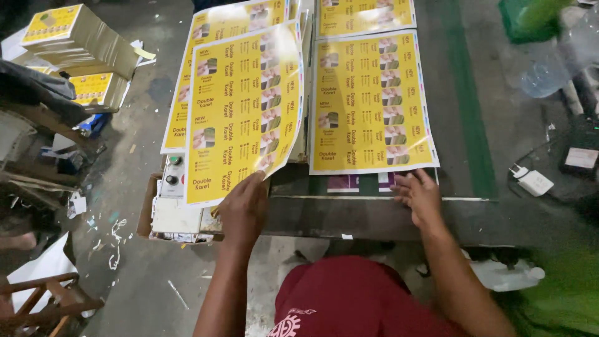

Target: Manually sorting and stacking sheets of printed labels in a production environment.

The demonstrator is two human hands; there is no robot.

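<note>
My left hand [243, 209] grips the near edge of a glossy yellow printed sheet [240, 112] and lifts it off a stack of like sheets [181, 93] on the left of the table. A second yellow sheet [368, 100] lies flat on the right. My right hand [419, 195] rests with spread fingers on the table just below that sheet's near edge, holding nothing. Another yellow sheet [365, 15] lies further back.
A control box [175, 181] with knobs sits at the table's left edge. Stacks of yellow sheets [75, 37] stand on the floor at left. A clear plastic bottle [549, 68], a white charger [533, 181] and a dark device [580, 159] lie at right.
</note>
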